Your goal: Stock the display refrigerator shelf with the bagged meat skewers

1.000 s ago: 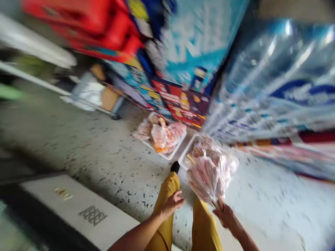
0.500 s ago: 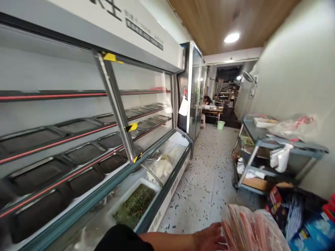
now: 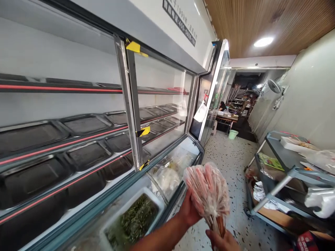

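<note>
A bundle of pinkish skewers (image 3: 208,186) wrapped in clear plastic is held up at lower centre, sticks pointing down. My left hand (image 3: 188,211) presses against its left side, fingers partly hidden behind the plastic. Lower down, my right hand (image 3: 223,240) grips the gathered sticks. Left of the bundle is a display cooler with its lower glass-edged well. A white tub (image 3: 158,209) of dark green strands (image 3: 140,216) sits in that well, beside bagged white food (image 3: 169,179).
Black trays (image 3: 89,155) line the cooler's shelves behind a sliding door frame (image 3: 128,101). A grey utility cart (image 3: 277,146) with bags and boxes stands right. Between them runs a speckled floor (image 3: 222,150), with a green bucket (image 3: 232,134) and a seated person (image 3: 222,106) farther off.
The skewer bundle has moved up and left, turning so its sticks point down. My right hand has come into view on the sticks. The camera view has shifted left.
</note>
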A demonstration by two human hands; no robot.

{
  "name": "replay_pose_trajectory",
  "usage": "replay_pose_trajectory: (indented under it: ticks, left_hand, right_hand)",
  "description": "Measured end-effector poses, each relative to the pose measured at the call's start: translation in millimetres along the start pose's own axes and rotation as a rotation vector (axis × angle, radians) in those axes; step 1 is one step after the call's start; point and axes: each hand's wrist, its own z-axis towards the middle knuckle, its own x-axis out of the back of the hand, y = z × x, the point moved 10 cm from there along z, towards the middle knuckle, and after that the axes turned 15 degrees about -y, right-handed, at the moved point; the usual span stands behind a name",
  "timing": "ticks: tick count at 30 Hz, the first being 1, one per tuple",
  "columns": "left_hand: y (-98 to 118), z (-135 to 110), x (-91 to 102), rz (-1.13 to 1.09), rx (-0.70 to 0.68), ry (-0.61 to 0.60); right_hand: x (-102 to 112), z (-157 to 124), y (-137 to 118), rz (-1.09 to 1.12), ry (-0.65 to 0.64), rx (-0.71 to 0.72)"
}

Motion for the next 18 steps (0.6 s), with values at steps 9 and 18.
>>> replay_pose_trajectory:
  ticks: [9,18]
  left_hand:
    - [101,87,48.0,-0.006,-0.227,0.220]
    - [121,170,81.5,-0.005,-0.423,0.321]
  right_hand:
    - [5,86,-86,0.093,-0.277,0.061]
    - [72,134,-136,0.244,-0.534,0.144]
